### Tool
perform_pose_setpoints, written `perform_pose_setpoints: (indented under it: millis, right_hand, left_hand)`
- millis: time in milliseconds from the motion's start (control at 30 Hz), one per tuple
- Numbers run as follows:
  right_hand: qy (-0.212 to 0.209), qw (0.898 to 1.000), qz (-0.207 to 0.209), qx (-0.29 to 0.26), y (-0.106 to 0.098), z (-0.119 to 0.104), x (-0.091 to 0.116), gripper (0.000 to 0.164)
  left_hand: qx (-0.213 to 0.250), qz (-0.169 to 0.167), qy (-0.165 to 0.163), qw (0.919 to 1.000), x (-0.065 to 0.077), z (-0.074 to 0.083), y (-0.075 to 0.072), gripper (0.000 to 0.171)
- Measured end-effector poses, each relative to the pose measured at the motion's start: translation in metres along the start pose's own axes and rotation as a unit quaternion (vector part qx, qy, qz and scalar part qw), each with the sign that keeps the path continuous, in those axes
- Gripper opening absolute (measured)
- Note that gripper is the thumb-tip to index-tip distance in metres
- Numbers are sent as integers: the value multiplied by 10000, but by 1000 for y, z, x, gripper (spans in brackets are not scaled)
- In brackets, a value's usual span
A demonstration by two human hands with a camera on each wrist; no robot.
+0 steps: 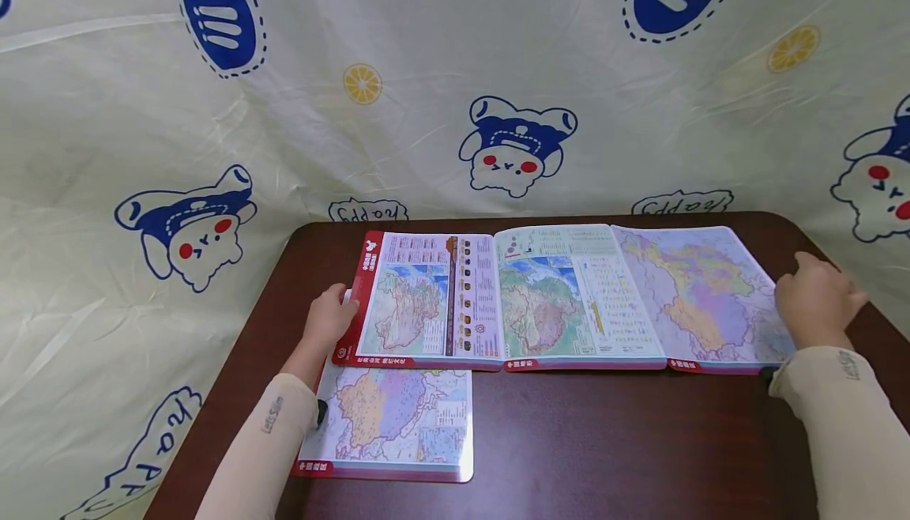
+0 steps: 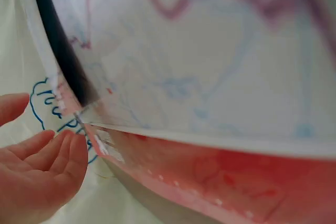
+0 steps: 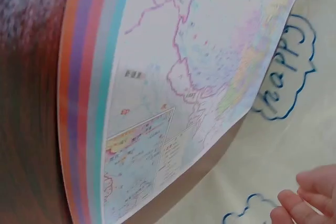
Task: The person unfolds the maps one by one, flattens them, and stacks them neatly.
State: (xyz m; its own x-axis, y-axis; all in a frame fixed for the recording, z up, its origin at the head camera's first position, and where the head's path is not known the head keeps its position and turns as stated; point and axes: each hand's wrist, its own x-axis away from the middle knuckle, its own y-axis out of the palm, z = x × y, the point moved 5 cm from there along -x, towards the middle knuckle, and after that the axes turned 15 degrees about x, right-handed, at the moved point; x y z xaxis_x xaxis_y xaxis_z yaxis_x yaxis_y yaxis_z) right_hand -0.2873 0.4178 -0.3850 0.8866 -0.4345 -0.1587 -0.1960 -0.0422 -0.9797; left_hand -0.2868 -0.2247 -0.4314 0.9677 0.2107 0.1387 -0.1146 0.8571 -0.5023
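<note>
Three map booklets stand in a row in the head view: a red-bordered left map booklet (image 1: 419,307), a middle map booklet (image 1: 543,307) and a right map booklet (image 1: 700,291). A fourth map booklet (image 1: 398,417) lies in front, its upper part covered by the left one. My left hand (image 1: 331,316) is at the red left edge; in the left wrist view its fingertips (image 2: 73,139) are right at a page edge, thumb apart. Beside the right booklet's outer edge is my right hand (image 1: 817,299), its loosely bent fingers (image 3: 302,205) apart from the sheet in the right wrist view.
The booklets lie on a dark brown table (image 1: 604,441) with rounded far corners. Behind it hangs a pale cloth (image 1: 426,148) printed with blue cartoon bears and orange slices. Striped coloured layers (image 3: 86,103) show along one booklet's edge.
</note>
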Motion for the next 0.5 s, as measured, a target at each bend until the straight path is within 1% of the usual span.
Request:
perform_pose_setpoints:
  millis: [67, 100, 133, 167, 233, 267, 367, 433, 500]
  right_hand:
    - [-389, 9990, 26, -239, 0, -6, 3, 46]
    - [-612, 9976, 18, -308, -1, -11, 4, 47]
    - [-846, 9958, 23, -343, -1, -16, 7, 48]
    - [-1081, 9935, 2, -367, -1, -21, 10, 50]
    - [-1517, 9878, -92, -342, 0, -32, 17, 55]
    - [-1740, 9841, -171, -315, 1, -38, 21, 58]
    - [-2479, 9678, -335, -260, 5, -56, 37, 65]
    - [-2909, 9550, -492, -295, 8, -66, 50, 69]
    - [-3339, 9398, -610, -407, 11, -74, 63, 72]
  left_hand:
    - [-294, -134, 345, 9989, 3, 6, 4, 58]
    - [-512, -228, 559, 9969, 4, 9, 6, 59]
    - [-750, -341, 792, 9934, 6, 12, 10, 60]
    - [-1000, -490, 1047, 9882, 9, 16, 14, 60]
    - [-1448, -811, 1495, 9747, 15, 22, 22, 62]
    - [-1662, -981, 1678, 9667, 18, 24, 27, 64]
    - [-2046, -1513, 2207, 9416, 30, 29, 40, 67]
    - [-2228, -1819, 2416, 9268, 38, 29, 46, 71]
    - [-2372, -2116, 2514, 9142, 46, 28, 52, 74]
